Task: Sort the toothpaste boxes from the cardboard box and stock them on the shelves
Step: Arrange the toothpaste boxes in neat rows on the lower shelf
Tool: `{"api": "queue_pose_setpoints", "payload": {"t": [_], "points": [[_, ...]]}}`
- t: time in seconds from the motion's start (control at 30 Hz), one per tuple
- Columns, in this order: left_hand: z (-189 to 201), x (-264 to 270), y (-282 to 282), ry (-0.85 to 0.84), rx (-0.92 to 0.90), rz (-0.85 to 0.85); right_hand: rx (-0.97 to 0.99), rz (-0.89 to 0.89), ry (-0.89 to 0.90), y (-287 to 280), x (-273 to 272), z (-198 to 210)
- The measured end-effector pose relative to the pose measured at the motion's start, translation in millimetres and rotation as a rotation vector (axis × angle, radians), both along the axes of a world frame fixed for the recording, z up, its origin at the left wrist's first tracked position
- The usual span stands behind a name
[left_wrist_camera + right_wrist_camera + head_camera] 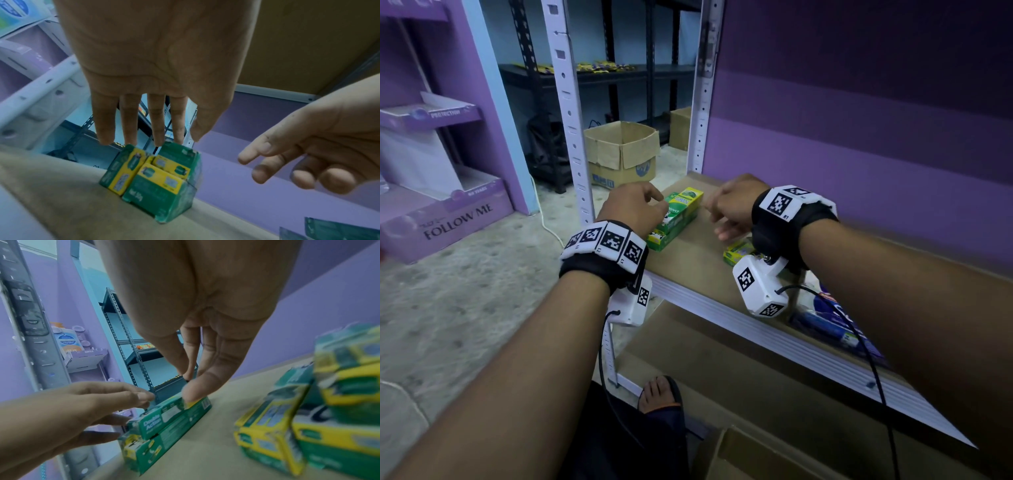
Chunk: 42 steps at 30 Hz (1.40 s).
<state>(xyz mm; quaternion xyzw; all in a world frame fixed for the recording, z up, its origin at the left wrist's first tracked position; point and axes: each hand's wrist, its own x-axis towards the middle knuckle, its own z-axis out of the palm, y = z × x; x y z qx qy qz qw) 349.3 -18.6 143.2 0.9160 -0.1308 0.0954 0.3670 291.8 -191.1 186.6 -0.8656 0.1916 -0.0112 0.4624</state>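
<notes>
Presently my left hand (635, 205) rests straight fingers against the green toothpaste boxes (677, 215) stacked on the shelf (698, 270), just ahead of it; my right hand (732, 205) hovers beside them, loosely curled, holding nothing. Light, stiff cartons, I judge: best pinched across the long sides.

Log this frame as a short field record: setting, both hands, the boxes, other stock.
setting: shelf against a purple wall
left hand: fingers straight, at the near end of the green stack
right hand: loosely curled beside the stack, holding nothing
green stack: green and yellow toothpaste boxes, piled in two layers on the shelf
other stock: more green boxes to the right
carton: open, on the floor behind
</notes>
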Motion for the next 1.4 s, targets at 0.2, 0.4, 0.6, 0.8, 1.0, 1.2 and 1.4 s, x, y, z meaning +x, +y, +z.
{"api": "queue_pose_setpoints", "payload": {"t": [0.2, 0.4, 0.6, 0.8, 1.0, 1.2, 1.4], "points": [[9.4, -11.6, -26.6, -0.069, 0.042, -0.127, -0.437, -0.008, 0.059, -36.3, -24.1, 17.5], [7.7, -22.0, -47.5, -0.077, 0.073, -0.210, -0.817, 0.099, 0.274, -73.6, -43.9, 10.8], [6.5, -23.9, -56.1, -0.068, 0.100, -0.236, -0.763, 0.119, 0.311, -77.0, -44.4, -3.4], [6.3, -22.5, -55.0, -0.056, 0.104, -0.233, -0.474, 0.032, 0.226, -78.1, -44.4, -12.3], [7.9, -16.9, -36.1, -0.055, 0.071, -0.115, -0.275, -0.010, 0.091, -68.9, -36.0, -9.4], [3.7, -5.1, -3.8, -0.020, 0.031, -0.014, -0.030, -0.036, -0.051, -32.4, -20.6, -1.8], [-3.0, 2.8, 15.5, 0.062, 0.007, 0.054, 0.094, 0.009, -0.119, 4.5, 8.6, 4.1]]}}
